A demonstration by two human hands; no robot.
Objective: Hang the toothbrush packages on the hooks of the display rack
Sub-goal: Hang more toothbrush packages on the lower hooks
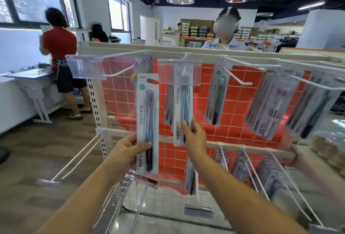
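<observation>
A blue toothbrush package (147, 121) is pinched upright at its lower part by the left grip (128, 151), free of any hook. Just right of it, a second package (183, 106), hung on the upper middle hook (184, 56), is pinched at its lower edge by the right grip (195, 136).

We see the left hand (130, 151) gripping the lower part of a blue toothbrush package (147, 121), held upright in front of the display rack (233, 147). The right hand (194, 136) pinches the bottom of a second package (183, 106) hanging from a hook behind a clear price tag holder (179, 71).
</observation>
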